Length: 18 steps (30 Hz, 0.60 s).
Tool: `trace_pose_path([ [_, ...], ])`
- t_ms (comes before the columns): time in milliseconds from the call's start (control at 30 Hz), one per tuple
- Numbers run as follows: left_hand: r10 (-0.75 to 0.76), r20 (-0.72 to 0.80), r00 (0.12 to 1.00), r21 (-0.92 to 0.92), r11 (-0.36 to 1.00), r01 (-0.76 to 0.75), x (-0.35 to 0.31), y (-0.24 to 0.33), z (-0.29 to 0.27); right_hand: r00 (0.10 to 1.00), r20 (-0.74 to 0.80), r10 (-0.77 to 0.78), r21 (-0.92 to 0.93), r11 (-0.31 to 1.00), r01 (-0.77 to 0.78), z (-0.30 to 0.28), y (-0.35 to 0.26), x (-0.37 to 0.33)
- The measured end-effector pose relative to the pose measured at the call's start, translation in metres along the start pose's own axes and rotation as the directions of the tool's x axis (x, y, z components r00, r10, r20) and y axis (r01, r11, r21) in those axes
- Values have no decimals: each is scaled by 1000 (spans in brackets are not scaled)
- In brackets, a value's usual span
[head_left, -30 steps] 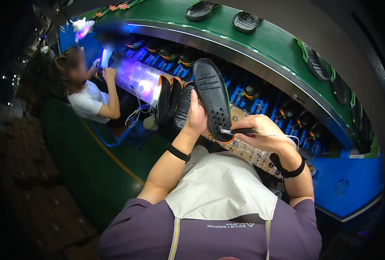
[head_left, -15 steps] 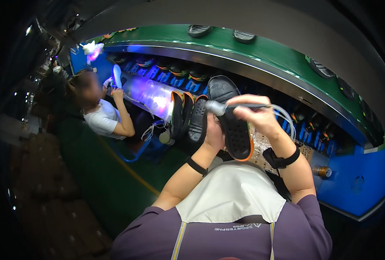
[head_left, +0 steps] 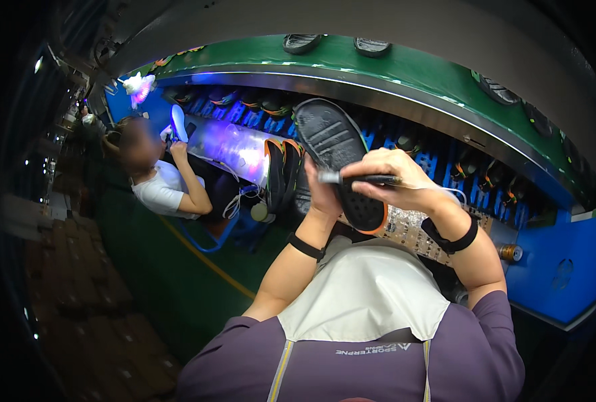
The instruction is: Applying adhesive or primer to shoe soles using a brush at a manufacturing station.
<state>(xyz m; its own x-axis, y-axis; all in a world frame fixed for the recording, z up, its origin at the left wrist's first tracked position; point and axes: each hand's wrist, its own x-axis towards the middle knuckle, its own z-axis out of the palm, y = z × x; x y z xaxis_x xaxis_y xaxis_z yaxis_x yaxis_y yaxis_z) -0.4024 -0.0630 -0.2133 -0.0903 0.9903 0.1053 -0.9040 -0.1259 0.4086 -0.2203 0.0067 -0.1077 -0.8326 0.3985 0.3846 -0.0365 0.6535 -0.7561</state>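
My left hand (head_left: 321,189) is closed on the left edge of a black shoe sole (head_left: 330,137) with an orange rim at its near end. The far half of the sole looks wet and shiny; small round holes dot the near half. Between the fingers of my right hand (head_left: 402,175) is a dark-handled brush (head_left: 377,179), a thin pale tube trailing behind it. The brush's light, blurred bristles lie over the sole's left edge, close to my left fingers. Beside my left hand, more black and orange soles (head_left: 276,173) stand on the bench.
A green conveyor belt (head_left: 412,61) carrying dark soles runs across the back. Below it, shoes sit in a row on blue racks (head_left: 449,171). A patterned work surface (head_left: 415,231) and a gold can (head_left: 510,252) are at right. A co-worker (head_left: 167,181) holds a sole at left.
The sole has turned and shifted to the left, its far end now higher and more exposed. My right hand has moved slightly down with the brush.
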Motion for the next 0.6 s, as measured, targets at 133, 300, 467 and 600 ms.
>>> trace_pose_path([
  [133, 57, -85, 995, -167, 983, -71, 11, 10, 6, 949, -265, 171, 184, 975, -124, 8, -7, -4],
  [300, -67, 32, 997, -83, 994, 70, 20, 24, 11, 989, 41, -140, -28, 990, 141, 10, -20, -2],
  [467, -22, 38, 999, -109, 994, 26, 25, 40, 18, 968, -249, 20, -172, 983, -64, 11, -27, -3],
  [600, 139, -23, 990, 5, 990, -138, 34, 56, 24, 951, 265, -162, 163, 979, 122, 2, -24, -2],
])
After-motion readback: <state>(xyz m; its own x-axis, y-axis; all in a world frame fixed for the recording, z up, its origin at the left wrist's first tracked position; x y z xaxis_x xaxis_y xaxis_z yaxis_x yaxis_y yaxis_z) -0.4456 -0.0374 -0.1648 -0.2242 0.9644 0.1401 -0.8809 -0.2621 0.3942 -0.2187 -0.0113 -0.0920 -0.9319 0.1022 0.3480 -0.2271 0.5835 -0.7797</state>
